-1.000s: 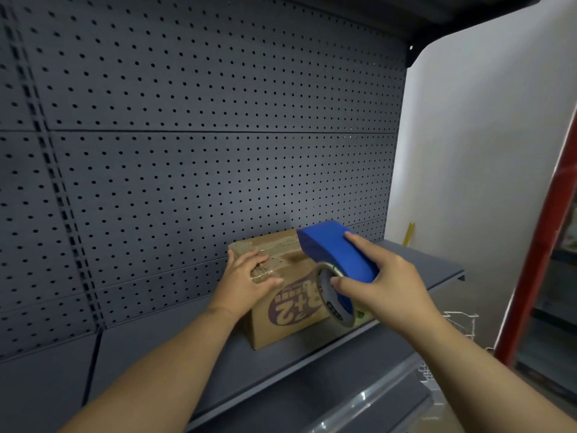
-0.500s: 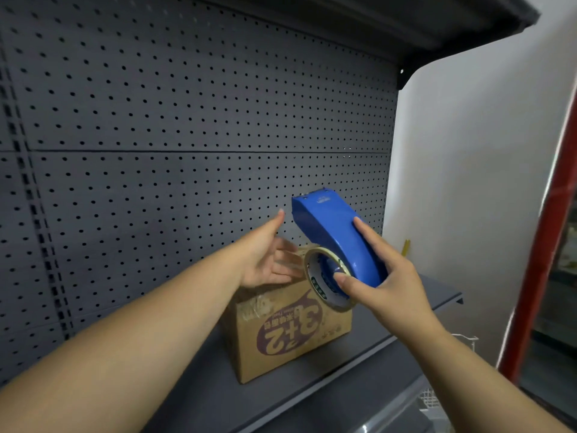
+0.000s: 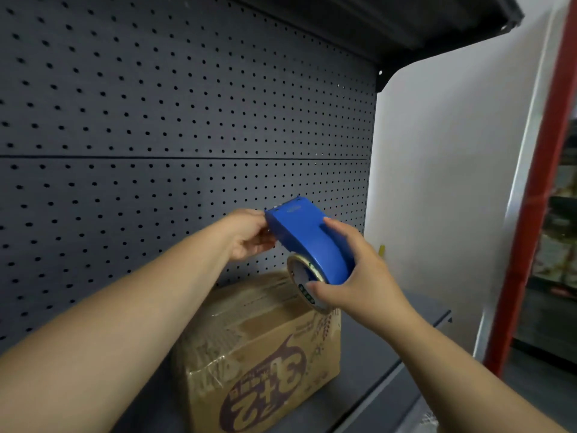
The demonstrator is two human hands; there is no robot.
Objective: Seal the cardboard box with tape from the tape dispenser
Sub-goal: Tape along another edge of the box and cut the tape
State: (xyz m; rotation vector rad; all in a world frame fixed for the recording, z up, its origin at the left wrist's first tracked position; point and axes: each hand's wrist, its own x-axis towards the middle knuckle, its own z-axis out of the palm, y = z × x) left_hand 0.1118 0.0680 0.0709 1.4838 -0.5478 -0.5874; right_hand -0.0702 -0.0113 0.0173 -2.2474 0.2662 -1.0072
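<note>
A brown cardboard box (image 3: 259, 348) with a purple "3+2" print sits on the grey shelf, its top flaps down and streaked with clear tape. Above it, clear of the box, hangs the blue tape dispenser (image 3: 307, 237) with a roll of tape at its lower end. My right hand (image 3: 359, 276) grips the dispenser around the roll. My left hand (image 3: 249, 239) is at the dispenser's front tip, fingers pinched there; whether they hold a tape end is hidden.
A dark grey pegboard wall (image 3: 156, 120) backs the shelf (image 3: 368, 364). A white wall stands to the right, with a red post (image 3: 530, 214) beyond it. An upper shelf (image 3: 406, 23) overhangs.
My left hand left the box top and rose to the dispenser's tip. My right hand lifted the dispenser higher above the box. The view tilted upward.
</note>
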